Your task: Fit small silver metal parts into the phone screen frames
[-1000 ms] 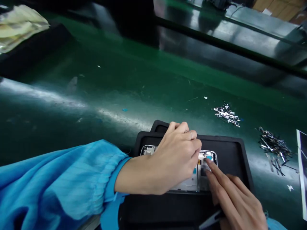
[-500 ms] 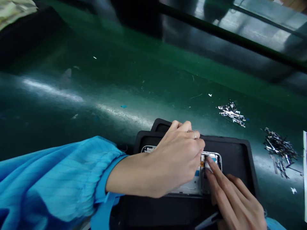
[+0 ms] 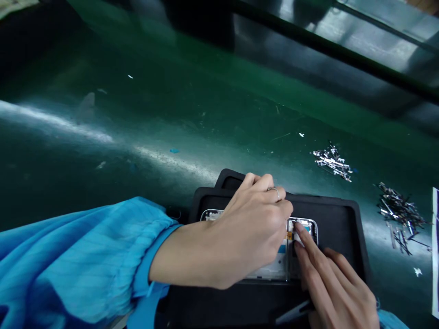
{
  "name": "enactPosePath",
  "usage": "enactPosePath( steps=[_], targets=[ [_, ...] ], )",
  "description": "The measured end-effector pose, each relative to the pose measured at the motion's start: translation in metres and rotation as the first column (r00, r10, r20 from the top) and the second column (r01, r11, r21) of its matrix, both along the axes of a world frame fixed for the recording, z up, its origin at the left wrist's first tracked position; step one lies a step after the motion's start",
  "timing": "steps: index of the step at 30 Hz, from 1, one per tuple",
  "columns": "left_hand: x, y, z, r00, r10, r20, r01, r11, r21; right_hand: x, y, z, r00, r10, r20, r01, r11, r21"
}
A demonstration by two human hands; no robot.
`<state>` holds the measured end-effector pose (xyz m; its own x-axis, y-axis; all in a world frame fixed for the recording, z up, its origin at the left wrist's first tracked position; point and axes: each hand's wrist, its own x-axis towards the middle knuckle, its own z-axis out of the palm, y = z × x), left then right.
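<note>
An opened phone frame, silver-edged with white, blue and orange parts inside, lies in a black tray. Across its middle arches my left hand, a ring on one finger. Its fingers are closed and bent down at the frame; what they pinch is hidden behind the hand. My right hand comes in from the lower right, its index fingertip pressing on the frame near the right end. Out from under that hand's palm sticks a slim grey tool, seemingly held by the curled fingers; its kind is unclear.
A second black tray shows behind the first. Two piles of small metallic strips, a nearer pile and a farther pile, lie to the right on the green table. A white sheet edge stands far right.
Both hands stay in nearly the same place on the phone frame. The view has shifted slightly, and the grey tool's tip has tilted a little.
</note>
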<state>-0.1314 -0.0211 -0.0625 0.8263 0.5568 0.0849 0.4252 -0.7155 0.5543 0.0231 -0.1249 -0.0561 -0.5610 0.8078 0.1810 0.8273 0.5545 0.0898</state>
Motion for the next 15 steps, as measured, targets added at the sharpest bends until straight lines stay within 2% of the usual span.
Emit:
enactPosePath(
  steps=[4,7,12,15],
  targets=[
    [-0.0022,-0.0019,-0.0027,1.0,0.009,0.019,-0.01,1.0,0.024,-0.0013,0.0008,0.0015,0.998,0.01,0.061,-0.011,1.0,0.014],
    [-0.0036,-0.0021,-0.003,0.997,-0.049,0.062,0.043,0.994,0.1,-0.002,0.0005,0.0018,0.999,-0.013,0.051,0.012,1.0,0.02],
    [-0.004,-0.0026,-0.0023,0.998,0.004,0.064,-0.005,1.0,0.007,-0.0035,-0.0008,-0.0038,0.999,-0.044,0.017,0.043,0.998,0.049],
    [-0.004,-0.0038,-0.0034,0.996,-0.034,0.082,0.029,0.998,0.06,-0.0041,-0.0013,-0.0081,0.998,-0.06,-0.006,0.06,0.989,0.132]
  ],
)
